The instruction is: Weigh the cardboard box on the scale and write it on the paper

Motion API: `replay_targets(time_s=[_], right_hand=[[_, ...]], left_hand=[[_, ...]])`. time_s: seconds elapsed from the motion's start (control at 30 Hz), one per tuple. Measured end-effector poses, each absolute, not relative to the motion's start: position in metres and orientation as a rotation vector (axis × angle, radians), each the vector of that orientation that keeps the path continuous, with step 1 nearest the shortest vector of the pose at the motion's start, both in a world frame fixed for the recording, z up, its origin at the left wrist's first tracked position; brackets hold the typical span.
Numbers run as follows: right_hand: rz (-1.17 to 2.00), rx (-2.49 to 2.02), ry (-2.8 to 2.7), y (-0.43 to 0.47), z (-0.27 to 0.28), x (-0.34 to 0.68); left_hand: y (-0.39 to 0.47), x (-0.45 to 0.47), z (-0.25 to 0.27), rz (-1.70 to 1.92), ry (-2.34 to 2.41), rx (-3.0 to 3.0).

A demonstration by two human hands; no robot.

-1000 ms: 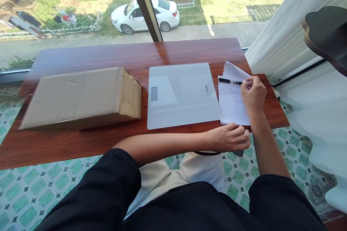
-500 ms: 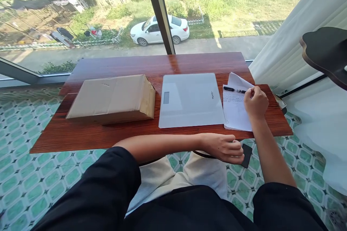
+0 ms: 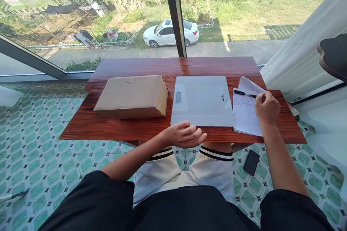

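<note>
My left hand [image 3: 186, 135] hovers over the table's front edge, just below the near side of a flat glass scale [image 3: 202, 106]. Its fingers are loosely stretched and hold nothing. On the right, my right hand [image 3: 268, 107] is closed over the sheets of paper [image 3: 246, 117], with its fingertips at the right end of a black pen [image 3: 243, 93]. The pen lies across the paper, above lines of handwriting. The scale has a small grey display at its left side.
A closed cardboard box [image 3: 132, 95] sits left of the scale on the reddish wooden table [image 3: 108, 130]. A black phone [image 3: 251, 162] lies on the tiled floor below the table. A white curtain [image 3: 300, 39] hangs at the right; a dark wavy-edged object [image 3: 334, 56] juts in there.
My left hand has swung left, from beside the phone to the table's front edge, and its fingers have straightened. My right hand stays at the pen. The view has shifted left.
</note>
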State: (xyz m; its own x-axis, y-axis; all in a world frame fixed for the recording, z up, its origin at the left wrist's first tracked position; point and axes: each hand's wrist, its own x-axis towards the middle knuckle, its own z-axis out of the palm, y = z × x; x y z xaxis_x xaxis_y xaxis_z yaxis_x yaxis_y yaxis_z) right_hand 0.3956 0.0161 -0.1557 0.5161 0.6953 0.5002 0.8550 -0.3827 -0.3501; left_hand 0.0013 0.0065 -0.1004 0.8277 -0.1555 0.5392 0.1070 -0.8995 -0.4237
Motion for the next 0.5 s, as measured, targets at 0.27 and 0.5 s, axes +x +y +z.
replay_targets(time_s=[0.27,0.5], right_hand=[[-0.312,-2.269,-1.239,0.016,-0.151,0.396],[-0.276,-2.379,-1.245,0.014,-0.147,0.393]], left_hand=[[-0.001,-0.087,-0.113,-0.78,-0.509,-2.336],[-0.003,-0.13,-0.128,-0.842,-0.753,-2.11]])
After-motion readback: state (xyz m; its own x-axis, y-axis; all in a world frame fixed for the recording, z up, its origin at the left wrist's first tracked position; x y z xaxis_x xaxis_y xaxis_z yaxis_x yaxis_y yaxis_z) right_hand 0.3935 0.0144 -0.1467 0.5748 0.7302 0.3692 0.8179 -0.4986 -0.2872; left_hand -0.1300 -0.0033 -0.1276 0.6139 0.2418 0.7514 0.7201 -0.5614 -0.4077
